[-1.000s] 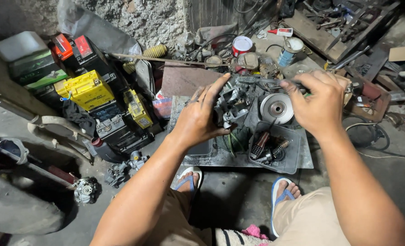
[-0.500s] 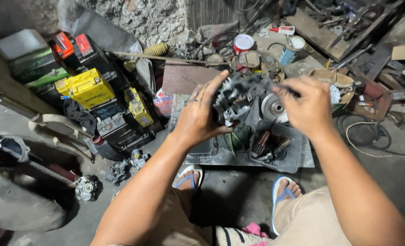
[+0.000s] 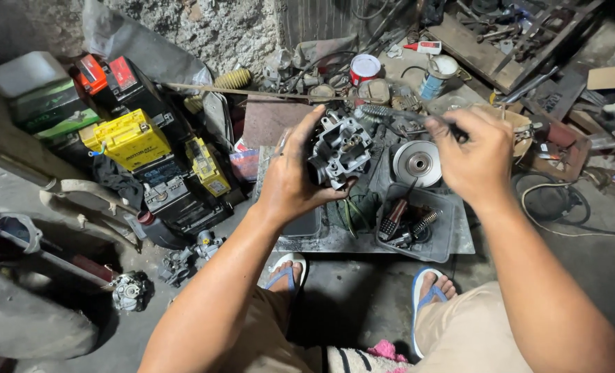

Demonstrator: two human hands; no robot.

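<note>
Over the metal work plate (image 3: 459,238), his left hand (image 3: 290,183) grips the engine casting (image 3: 341,148) steady, open side turned toward him, while the right hand (image 3: 477,155) pinches a slim tool (image 3: 397,116) at it.

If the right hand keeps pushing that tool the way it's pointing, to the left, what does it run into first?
Most likely the grey metal engine part held up by the left hand: the tool in the right hand points at its upper edge. Its tip looks very close, though depth is unclear.

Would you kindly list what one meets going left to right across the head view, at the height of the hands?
Yellow battery → left hand → engine part → metal disc → right hand → coiled cable.
</note>
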